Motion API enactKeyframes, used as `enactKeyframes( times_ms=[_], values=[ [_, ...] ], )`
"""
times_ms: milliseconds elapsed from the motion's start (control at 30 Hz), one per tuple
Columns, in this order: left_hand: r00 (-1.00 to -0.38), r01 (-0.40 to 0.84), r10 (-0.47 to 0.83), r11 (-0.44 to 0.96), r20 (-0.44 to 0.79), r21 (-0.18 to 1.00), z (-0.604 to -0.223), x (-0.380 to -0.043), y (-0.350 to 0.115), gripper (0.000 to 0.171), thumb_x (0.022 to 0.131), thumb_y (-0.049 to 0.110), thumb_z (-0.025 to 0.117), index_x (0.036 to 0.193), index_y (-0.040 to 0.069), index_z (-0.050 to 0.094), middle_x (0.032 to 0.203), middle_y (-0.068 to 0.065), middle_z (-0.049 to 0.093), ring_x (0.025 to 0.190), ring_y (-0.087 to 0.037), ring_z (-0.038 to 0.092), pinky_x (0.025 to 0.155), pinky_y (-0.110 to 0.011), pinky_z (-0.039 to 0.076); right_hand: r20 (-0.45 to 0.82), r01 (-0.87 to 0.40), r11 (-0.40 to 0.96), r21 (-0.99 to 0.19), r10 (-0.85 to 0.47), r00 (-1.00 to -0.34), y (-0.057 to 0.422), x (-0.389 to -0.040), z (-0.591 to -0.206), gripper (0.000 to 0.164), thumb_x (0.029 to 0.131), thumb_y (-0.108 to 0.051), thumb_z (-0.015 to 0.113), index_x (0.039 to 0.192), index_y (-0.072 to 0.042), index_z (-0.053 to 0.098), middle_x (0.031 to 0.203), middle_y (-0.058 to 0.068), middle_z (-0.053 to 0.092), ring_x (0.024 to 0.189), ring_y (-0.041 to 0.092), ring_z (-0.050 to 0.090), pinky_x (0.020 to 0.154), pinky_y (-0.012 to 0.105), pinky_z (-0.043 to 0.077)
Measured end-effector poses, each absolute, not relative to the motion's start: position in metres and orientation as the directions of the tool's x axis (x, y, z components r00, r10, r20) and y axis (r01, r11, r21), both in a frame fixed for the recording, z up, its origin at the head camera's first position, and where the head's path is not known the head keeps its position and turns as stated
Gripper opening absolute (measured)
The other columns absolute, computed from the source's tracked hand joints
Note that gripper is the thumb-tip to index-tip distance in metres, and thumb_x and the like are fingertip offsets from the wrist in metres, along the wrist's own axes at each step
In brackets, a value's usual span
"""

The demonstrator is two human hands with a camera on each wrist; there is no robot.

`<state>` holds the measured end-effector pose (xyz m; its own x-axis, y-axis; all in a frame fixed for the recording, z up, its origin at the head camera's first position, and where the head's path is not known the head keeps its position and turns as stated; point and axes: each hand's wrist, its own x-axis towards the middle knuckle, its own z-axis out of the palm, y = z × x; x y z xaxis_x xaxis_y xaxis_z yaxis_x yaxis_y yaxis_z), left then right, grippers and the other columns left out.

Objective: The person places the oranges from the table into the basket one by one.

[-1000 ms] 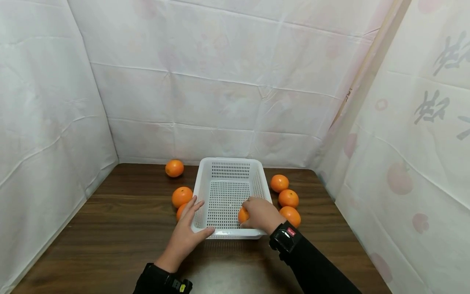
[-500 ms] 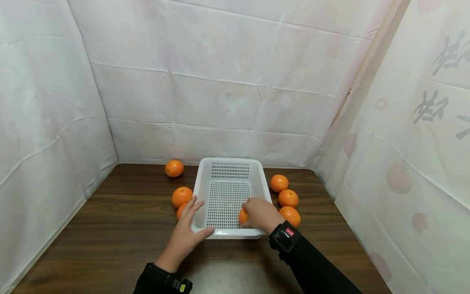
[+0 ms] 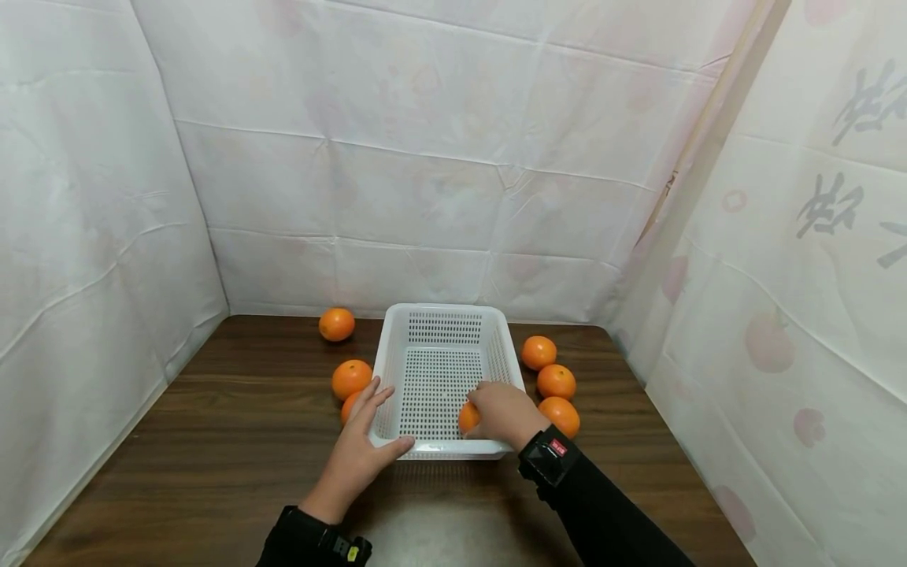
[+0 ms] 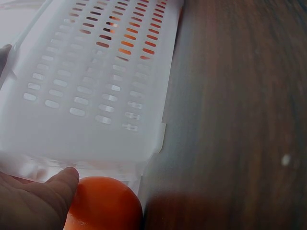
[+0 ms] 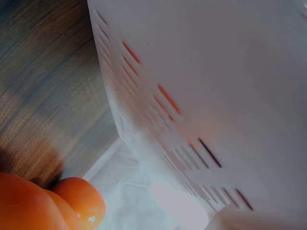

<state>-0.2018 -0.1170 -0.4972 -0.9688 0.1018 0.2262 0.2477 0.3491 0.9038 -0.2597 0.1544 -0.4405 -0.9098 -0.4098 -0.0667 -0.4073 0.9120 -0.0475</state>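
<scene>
A white perforated plastic basket (image 3: 448,308) sits on the table. Inside its near right part, my right hand (image 3: 506,413) grips an orange (image 3: 468,418), its fingers curled over the fruit and hiding part of it. My left hand (image 3: 357,453) rests at the basket's near left corner, fingers spread along the left rim and the thumb along the front rim. In the left wrist view, the thumb (image 4: 64,184) lies by the basket wall (image 4: 81,136), with an orange (image 4: 105,205) close beside it. The right wrist view shows mostly basket wall (image 5: 230,72); the held orange is hidden there.
Left of the basket are a far orange (image 3: 336,324), a middle orange (image 3: 351,379) and one (image 3: 348,407) partly behind the left hand. On the right, a row holds a far (image 3: 539,353), middle (image 3: 556,382) and near orange (image 3: 560,416). White cloth (image 3: 425,197) encloses the wooden table (image 3: 234,441).
</scene>
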Motion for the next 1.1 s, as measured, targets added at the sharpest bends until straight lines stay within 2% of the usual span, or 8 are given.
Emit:
enactKeyframes(
  times_ms=[300, 433, 600, 833, 1100],
  values=[
    [-0.968, 0.250, 0.088, 0.360, 0.234, 0.899, -0.496, -0.201, -0.116, 0.086, 0.085, 0.044, 0.089, 0.158, 0.022, 0.050, 0.178, -0.006, 0.019, 0.163, -0.040, 0.021, 0.122, -0.074, 0.027, -0.041, -0.411, 0.909, -0.062, -0.414, -0.909, 0.155, -0.258, -0.439, 0.052, 0.084, -0.057, 0.084, 0.118, -0.019, 0.078, 0.103, -0.005, 0.068, 0.083, 0.014, 0.055, 0.075, 0.032, 0.049],
    [-0.967, 0.255, 0.090, 0.350, 0.238, 0.901, -0.498, -0.202, -0.116, 0.084, 0.086, 0.039, 0.090, 0.158, 0.021, 0.050, 0.178, -0.006, 0.019, 0.163, -0.041, 0.021, 0.123, -0.075, 0.026, -0.032, -0.418, 0.905, -0.078, -0.421, -0.906, 0.157, -0.258, -0.439, 0.051, 0.088, -0.052, 0.082, 0.125, -0.018, 0.078, 0.113, -0.003, 0.072, 0.093, 0.015, 0.062, 0.087, 0.037, 0.056],
    [-0.965, 0.261, 0.099, 0.345, 0.241, 0.902, -0.499, -0.203, -0.117, 0.084, 0.086, 0.040, 0.089, 0.158, 0.021, 0.050, 0.179, -0.007, 0.018, 0.163, -0.041, 0.020, 0.123, -0.075, 0.026, -0.009, -0.436, 0.888, -0.148, -0.442, -0.897, 0.159, -0.259, -0.438, 0.043, 0.094, -0.040, 0.077, 0.130, -0.015, 0.076, 0.120, 0.000, 0.074, 0.107, 0.018, 0.067, 0.100, 0.042, 0.057],
    [-0.966, 0.258, 0.100, 0.354, 0.238, 0.899, -0.498, -0.205, -0.118, 0.086, 0.085, 0.046, 0.088, 0.158, 0.021, 0.049, 0.179, -0.006, 0.018, 0.164, -0.040, 0.020, 0.123, -0.074, 0.026, 0.046, -0.455, 0.861, -0.228, -0.457, -0.888, 0.162, -0.262, -0.437, 0.037, 0.099, -0.040, 0.071, 0.126, -0.015, 0.077, 0.116, -0.001, 0.075, 0.101, 0.014, 0.066, 0.095, 0.040, 0.058],
    [-0.970, 0.244, 0.094, 0.352, 0.225, 0.904, -0.499, -0.203, -0.117, 0.086, 0.085, 0.043, 0.089, 0.158, 0.021, 0.050, 0.179, -0.004, 0.018, 0.163, -0.040, 0.021, 0.122, -0.075, 0.027, 0.179, -0.516, 0.811, -0.276, -0.484, -0.857, 0.167, -0.254, -0.436, 0.023, 0.102, -0.030, 0.067, 0.116, -0.016, 0.080, 0.110, -0.005, 0.074, 0.102, 0.013, 0.067, 0.094, 0.040, 0.058]
  ],
)
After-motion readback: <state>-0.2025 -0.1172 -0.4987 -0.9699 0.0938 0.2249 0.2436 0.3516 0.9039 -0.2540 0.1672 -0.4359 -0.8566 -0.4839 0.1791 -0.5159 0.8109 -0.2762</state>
